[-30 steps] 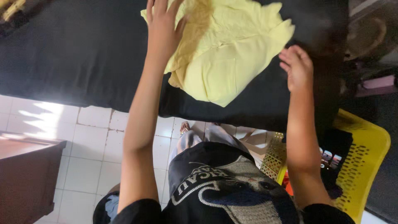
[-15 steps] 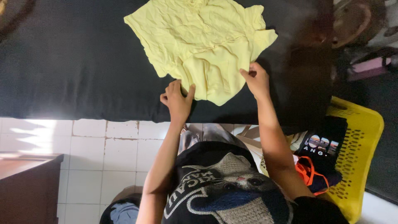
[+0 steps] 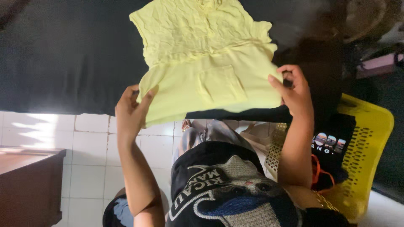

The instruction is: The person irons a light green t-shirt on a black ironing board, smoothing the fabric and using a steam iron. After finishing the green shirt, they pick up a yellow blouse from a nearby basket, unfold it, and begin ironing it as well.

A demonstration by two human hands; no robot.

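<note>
Lifting yellow shirt [image 3: 206,71] hem off black table [image 3: 63,54] now, left hand [image 3: 130,111] and right hand [image 3: 294,90] pinching corners

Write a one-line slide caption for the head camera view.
Both hands, left hand and right hand, lift the near edge of a pale yellow shirt above a black-covered table, yellow laundry basket alongside.

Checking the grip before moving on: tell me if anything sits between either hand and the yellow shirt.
Nothing visible does. The left hand and the right hand each grip a lower corner of the yellow shirt directly, above the black surface.
</note>
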